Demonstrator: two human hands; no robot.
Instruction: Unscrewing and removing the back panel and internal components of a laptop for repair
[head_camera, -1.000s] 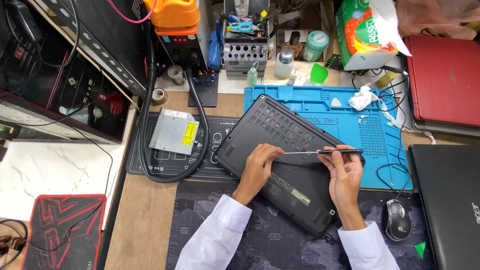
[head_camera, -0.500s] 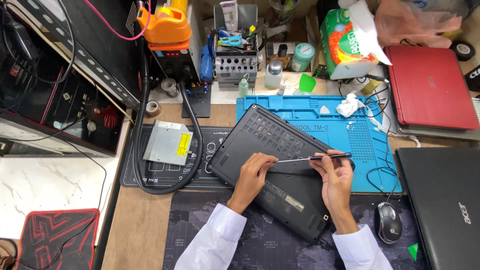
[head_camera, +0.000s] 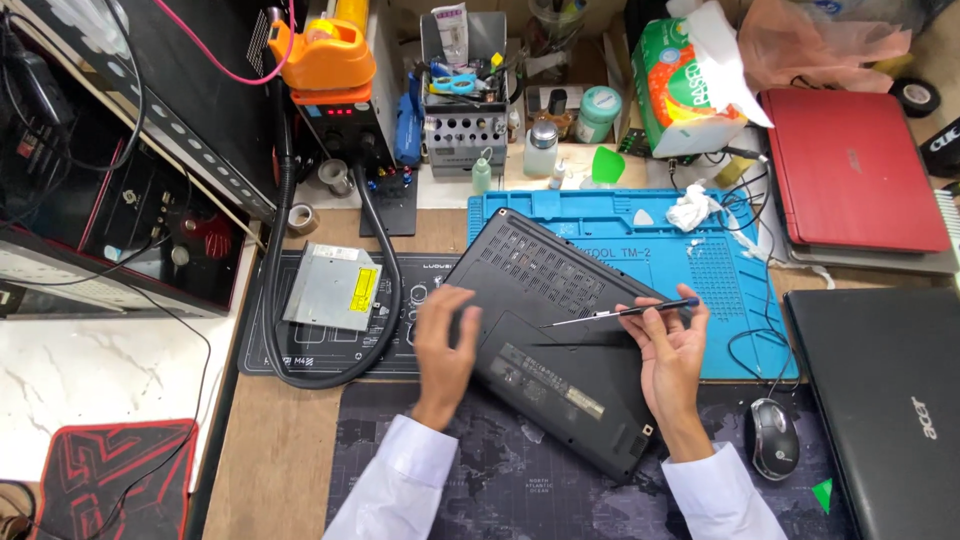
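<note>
We find the black laptop (head_camera: 560, 335) lying base-up, partly on the blue mat (head_camera: 700, 260). Our left hand (head_camera: 445, 340) rests flat on it, fingers spread. Our right hand (head_camera: 672, 345) fingers pinch a screwdriver (head_camera: 620, 312) above the base.

Black hose (head_camera: 385, 300) and drive (head_camera: 332, 287) seemingly crowd laptop's (head_camera: 560, 330) left.

The bench holds three laptops, namely one matte black upturned laptop (head_camera: 560, 330) at centre, one closed red laptop (head_camera: 850, 170) at two o'clock and one closed black laptop (head_camera: 890, 400) at four o'clock, plus one silver optical drive (head_camera: 332, 287), one grey mouse (head_camera: 773, 438) and one slim black screwdriver (head_camera: 625, 311).
</note>
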